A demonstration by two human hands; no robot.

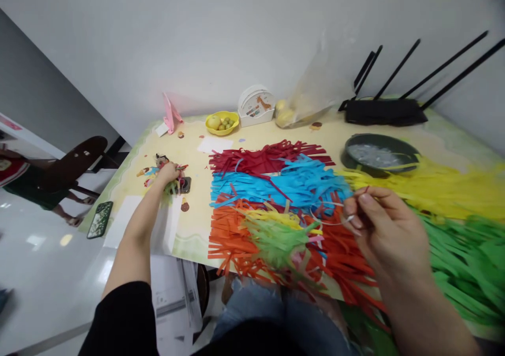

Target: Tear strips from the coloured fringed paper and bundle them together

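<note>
At the right, my right hand (pixel 389 224) is closed, thumb and fingers pinching a thin white cord (pixel 327 222). The cord curves left over the coloured strips. Below it lies a blurred bundle of light green and yellow strips (pixel 276 235); I cannot tell whether the cord is tied to it. My left hand (pixel 169 172) reaches to the far left of the table, its fingers curled down into a small heap of colourful bits (pixel 152 174). The fingertips are hidden, so what they hold is unclear. A dark phone-like object (pixel 184 185) lies beside that hand.
Fringed strips in dark red (pixel 260 159), blue (pixel 252 187), orange (pixel 229 230), yellow (pixel 453 187) and green (pixel 469 261) cover the table. Behind stand a dark bowl (pixel 349 159), a router (pixel 386 112), a plastic bag (pixel 315 93) and a yellow fruit dish (pixel 213 130). A phone (pixel 100 220) lies left.
</note>
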